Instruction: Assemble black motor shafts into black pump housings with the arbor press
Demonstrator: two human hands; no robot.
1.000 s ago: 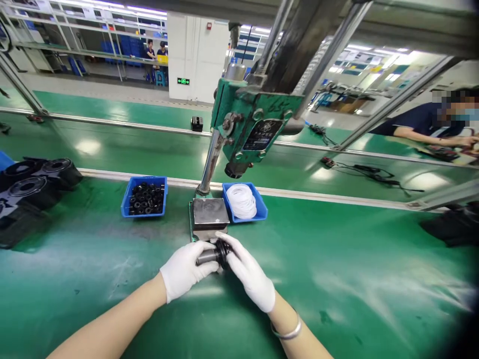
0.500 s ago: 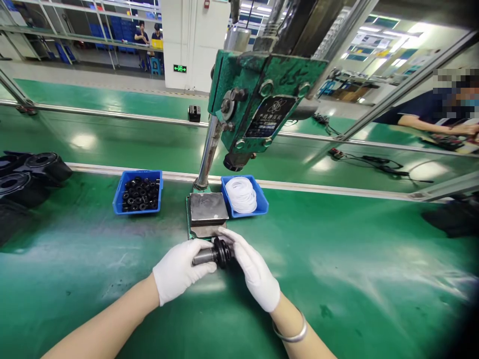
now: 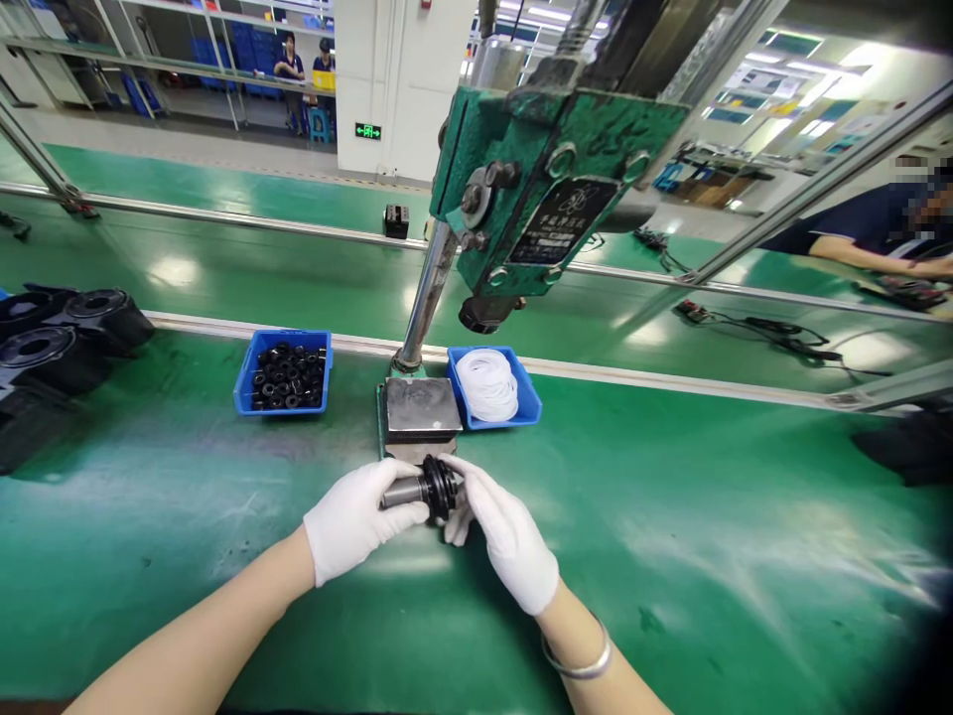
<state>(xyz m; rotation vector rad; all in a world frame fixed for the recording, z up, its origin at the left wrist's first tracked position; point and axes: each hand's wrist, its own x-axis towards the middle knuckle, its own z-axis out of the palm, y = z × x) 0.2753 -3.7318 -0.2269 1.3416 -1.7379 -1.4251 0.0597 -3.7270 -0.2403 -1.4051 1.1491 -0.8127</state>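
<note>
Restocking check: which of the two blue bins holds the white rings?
The blue bin right of the press base plate; the left bin holds black rings.

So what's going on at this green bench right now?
A person in white gloves is holding a small part over the green table, just in front of the press. The left hand grips the metal cylinder, while the right hand has its fingers on the black ribbed ring at the cylinder's end. Behind the hands stand a blue bin of black rings and a blue bin of white rings. Another person sits at far right.
</note>
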